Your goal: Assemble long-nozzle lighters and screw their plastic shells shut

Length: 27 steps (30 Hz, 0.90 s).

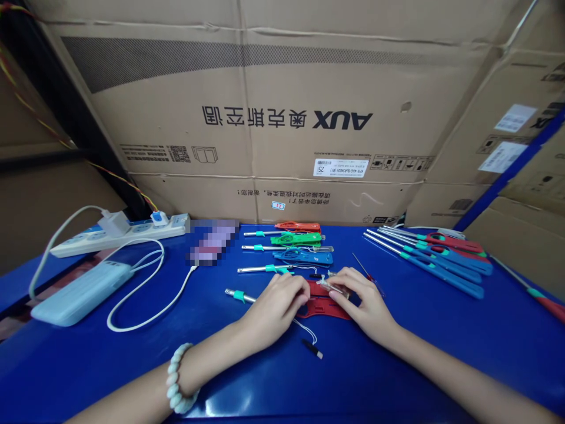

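A red long-necked lighter (324,307) lies on the blue table (397,365) between my hands, its metal tube with a teal collar (239,294) sticking out to the left. My left hand (276,309) rests curled over the lighter's left part. My right hand (362,300) pinches a small clear part (334,287) at the top of the red body. A thin white wire with a black tip (312,348) trails toward me from under the left hand.
Behind the hands lie red (299,226), green (296,239) and blue lighters (304,257) in a row. A pile of several more lighters (436,256) sits at the right. A power strip (119,231), a pale blue power bank (83,291) and cardboard boxes (282,106) are at the left and back.
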Each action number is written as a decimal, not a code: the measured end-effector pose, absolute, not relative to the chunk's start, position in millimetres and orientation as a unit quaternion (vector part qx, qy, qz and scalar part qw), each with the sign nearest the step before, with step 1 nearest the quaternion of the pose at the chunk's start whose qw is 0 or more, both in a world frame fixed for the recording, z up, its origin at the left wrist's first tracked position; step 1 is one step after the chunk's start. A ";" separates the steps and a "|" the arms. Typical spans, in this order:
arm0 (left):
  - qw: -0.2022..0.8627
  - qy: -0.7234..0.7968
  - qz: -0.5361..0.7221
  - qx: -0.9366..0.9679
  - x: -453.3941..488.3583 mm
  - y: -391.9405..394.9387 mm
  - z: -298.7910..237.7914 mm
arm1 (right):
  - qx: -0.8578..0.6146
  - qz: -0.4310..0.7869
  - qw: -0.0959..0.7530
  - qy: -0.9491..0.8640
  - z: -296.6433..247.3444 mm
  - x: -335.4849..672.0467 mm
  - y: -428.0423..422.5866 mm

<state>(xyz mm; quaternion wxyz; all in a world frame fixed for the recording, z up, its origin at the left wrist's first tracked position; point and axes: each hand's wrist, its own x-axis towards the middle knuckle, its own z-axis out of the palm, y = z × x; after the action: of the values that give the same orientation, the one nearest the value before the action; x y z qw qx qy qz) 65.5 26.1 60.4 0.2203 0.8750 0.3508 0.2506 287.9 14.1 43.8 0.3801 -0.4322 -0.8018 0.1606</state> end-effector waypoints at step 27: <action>0.304 0.358 0.273 0.840 66.0 32.6 56.8 | -0.385 0.129 0.356 -0.842 43.3 282.9 7.6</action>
<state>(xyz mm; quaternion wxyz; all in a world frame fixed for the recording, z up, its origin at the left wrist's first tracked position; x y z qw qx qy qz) 66.0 32.6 56.8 0.3044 0.8395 0.3577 0.2731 282.9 7.6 43.3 0.3556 -0.3854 -0.8417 0.1285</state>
